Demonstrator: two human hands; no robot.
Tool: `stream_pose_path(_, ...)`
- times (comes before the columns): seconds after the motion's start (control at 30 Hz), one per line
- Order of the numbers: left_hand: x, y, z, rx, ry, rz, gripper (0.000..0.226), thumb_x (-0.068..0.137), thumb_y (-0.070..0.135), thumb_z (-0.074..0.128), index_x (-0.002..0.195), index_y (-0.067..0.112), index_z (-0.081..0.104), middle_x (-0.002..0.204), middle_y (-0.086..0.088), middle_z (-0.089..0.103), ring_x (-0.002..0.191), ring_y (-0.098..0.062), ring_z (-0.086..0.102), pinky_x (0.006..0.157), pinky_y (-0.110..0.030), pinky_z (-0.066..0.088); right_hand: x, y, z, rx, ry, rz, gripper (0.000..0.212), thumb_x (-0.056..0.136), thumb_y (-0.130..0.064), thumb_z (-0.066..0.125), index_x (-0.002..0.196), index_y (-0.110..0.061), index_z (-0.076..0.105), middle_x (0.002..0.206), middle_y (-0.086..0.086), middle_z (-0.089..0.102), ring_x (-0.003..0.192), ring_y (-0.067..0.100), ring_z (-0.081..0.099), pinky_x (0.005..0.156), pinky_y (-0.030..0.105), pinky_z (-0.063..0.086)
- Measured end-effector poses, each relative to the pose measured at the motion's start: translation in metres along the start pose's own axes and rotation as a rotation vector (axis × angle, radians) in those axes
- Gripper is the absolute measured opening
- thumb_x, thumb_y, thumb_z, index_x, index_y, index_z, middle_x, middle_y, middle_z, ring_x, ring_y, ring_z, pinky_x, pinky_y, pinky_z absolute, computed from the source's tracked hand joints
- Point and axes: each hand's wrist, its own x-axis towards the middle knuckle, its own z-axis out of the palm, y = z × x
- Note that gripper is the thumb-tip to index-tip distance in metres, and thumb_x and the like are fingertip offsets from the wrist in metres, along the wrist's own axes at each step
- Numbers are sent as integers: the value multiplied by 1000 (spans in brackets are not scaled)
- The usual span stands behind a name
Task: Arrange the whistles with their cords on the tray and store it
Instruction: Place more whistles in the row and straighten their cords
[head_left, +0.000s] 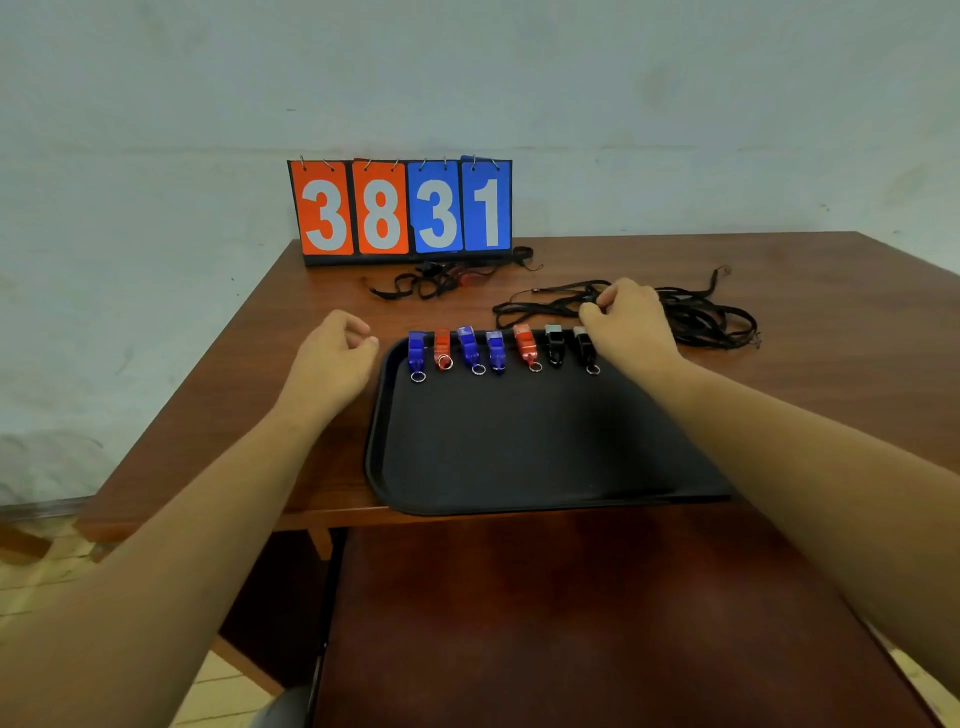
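A black tray (519, 447) lies on the brown table. Several whistles stand in a row along its far edge: blue (416, 349), red (442, 345), blue (467, 345), blue (495, 350), red (524, 342), black (554, 344) and black (583, 345). Beyond the tray's far right corner lies a tangle of black cords (696, 314). My right hand (626, 325) reaches over that corner and pinches a cord from the tangle. My left hand (332, 358) hovers just left of the tray, fingers loosely curled, holding nothing.
A flip scoreboard (400, 210) reading 38 31 stands at the table's far edge by the wall. A second small pile of black cords (441, 278) lies in front of it. The table (831, 312) drops off at left; a darker surface sits below in front.
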Motion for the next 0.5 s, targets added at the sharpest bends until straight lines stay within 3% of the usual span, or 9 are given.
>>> stream_pose_path(0.17, 41, 19, 5, 29, -36, 104, 17, 97, 25, 52, 113, 22, 58, 109, 6, 55, 99, -11, 52, 78, -27, 40, 22, -29, 7, 15, -95, -126, 19, 96, -19, 55, 103, -5, 64, 104, 12, 64, 72, 8, 50, 69, 23, 40)
stream_pose_path(0.37, 106, 28, 30, 135, -61, 193, 20, 95, 21, 54, 113, 20, 62, 114, 3, 59, 101, -12, 54, 81, -26, 42, 69, -47, 33, -13, -174, -198, 20, 94, -18, 56, 109, -7, 64, 111, 5, 63, 96, 16, 54, 81, 28, 41)
stream_pose_path(0.5, 157, 28, 49, 179, -85, 253, 30, 95, 15, 54, 124, 16, 61, 130, -7, 57, 112, -20, 57, 89, -27, 43, 104, -56, 55, -116, -222, -294, 32, 91, -15, 57, 112, 7, 65, 115, 24, 66, 105, 34, 62, 89, 40, 50)
